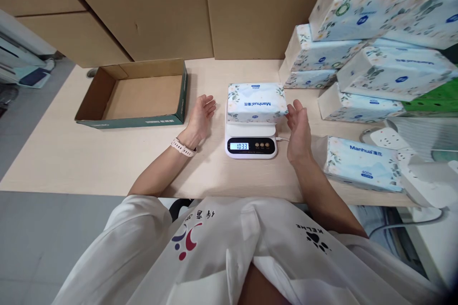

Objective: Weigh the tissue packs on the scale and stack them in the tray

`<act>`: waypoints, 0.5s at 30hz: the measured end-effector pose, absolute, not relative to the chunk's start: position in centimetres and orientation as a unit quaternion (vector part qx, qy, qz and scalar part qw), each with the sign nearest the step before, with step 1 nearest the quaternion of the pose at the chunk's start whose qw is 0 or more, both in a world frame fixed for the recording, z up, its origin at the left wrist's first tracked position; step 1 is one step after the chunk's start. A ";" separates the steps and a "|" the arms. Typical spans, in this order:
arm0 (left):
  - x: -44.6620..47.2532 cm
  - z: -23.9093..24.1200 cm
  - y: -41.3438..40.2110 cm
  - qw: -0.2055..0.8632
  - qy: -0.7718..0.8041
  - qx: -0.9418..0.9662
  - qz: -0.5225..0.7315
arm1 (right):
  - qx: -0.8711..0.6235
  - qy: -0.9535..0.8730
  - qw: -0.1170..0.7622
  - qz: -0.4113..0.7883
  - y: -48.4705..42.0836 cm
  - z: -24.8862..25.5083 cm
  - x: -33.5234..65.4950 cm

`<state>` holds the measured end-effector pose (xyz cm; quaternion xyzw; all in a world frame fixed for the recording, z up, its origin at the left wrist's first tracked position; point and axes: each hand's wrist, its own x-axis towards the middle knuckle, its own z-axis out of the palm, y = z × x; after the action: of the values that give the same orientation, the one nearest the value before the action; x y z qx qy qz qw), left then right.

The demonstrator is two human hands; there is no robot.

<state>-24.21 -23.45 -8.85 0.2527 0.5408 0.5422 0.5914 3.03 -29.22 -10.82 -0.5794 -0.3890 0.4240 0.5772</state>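
A pack of Manhua tissues (256,102) with a floral wrapper lies on a small white digital scale (251,145), whose lit display reads 1033. My left hand (200,116) rests on the table to the left of the pack, palm up and fingers loosely open, holding nothing. A pale watch sits on that wrist. My right hand (298,128) hovers just to the right of the pack, fingers spread and open, close to its end but not gripping it.
An open shallow cardboard tray (139,96) with green sides lies at the left. Several tissue packs (375,52) are stacked at the right, one more pack (361,162) near my right forearm. Large cardboard boxes (200,9) stand along the back. A power strip (390,139) lies at right.
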 end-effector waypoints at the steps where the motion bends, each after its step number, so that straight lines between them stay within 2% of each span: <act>1: -24.1 -8.7 -23.5 0.593 0.540 0.252 0.541 | -0.579 -0.391 0.575 0.425 -29.3 -10.8 3.0; 9: -22.9 -6.7 -25.2 0.590 0.532 0.326 0.512 | -0.561 -0.434 0.564 0.423 -29.4 -10.5 3.0; 15: -21.7 -7.2 -26.1 0.623 0.475 0.349 0.514 | -0.564 -0.456 0.546 0.419 -28.7 -9.9 2.1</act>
<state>-21.70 -26.10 -7.22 0.3486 0.4754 0.5139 0.6233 2.09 -28.72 -9.92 -0.5636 -0.4561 0.4194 0.5463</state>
